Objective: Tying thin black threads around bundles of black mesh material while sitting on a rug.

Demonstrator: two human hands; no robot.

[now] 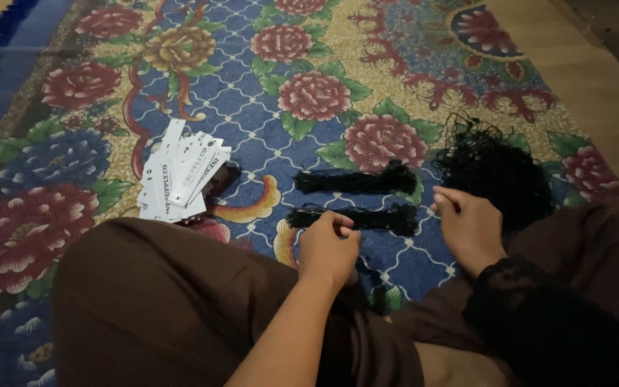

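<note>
My left hand [329, 251] rests on the carpet with its fingers curled, pinching at the near bundle of black string [374, 216]. My right hand [467, 228] is to the right of that bundle, fingers closed, fingertips close to a thin black thread that I can barely make out. A second black bundle [356, 180] lies parallel just beyond the first. A loose tangled heap of black string [496, 172] sits past my right hand.
A fanned stack of white paper tags [178, 175] lies on the flowered carpet [281, 93] to the left. My knees in brown cloth fill the lower frame. Bare floor [596, 72] runs along the right.
</note>
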